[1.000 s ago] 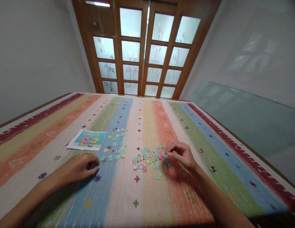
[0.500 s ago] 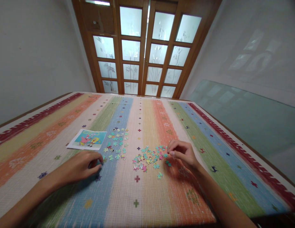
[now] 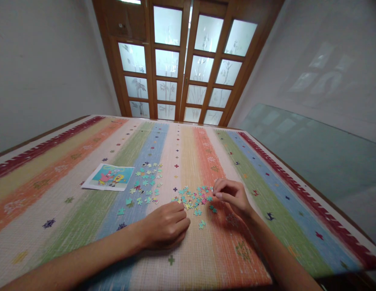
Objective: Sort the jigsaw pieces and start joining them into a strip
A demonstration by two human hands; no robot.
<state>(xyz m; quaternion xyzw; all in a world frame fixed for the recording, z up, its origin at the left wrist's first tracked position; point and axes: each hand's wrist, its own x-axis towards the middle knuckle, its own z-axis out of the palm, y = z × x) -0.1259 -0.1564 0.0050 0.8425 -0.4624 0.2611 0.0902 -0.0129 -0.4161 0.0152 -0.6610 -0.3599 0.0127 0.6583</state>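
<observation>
Two clusters of small jigsaw pieces lie on a striped mat (image 3: pixel 85 210). My left hand (image 3: pixel 165 226) rests palm down at the near edge of the right cluster (image 3: pixel 194 198), fingers curled over some of its pieces. My right hand (image 3: pixel 232 195) hovers at the right side of that cluster, fingertips pinched together on something too small to make out. The left cluster (image 3: pixel 145 184), mostly teal pieces, sits farther left. A printed cartoon picture (image 3: pixel 108 177) lies beside it.
The striped mat covers the whole table. A glass panel (image 3: pixel 311 149) leans along the right wall. Wooden doors with frosted panes (image 3: pixel 181 60) stand beyond the table's far edge.
My left hand has slid right, from near the left cluster to the near edge of the right cluster. My right hand has stayed in place, still pinched.
</observation>
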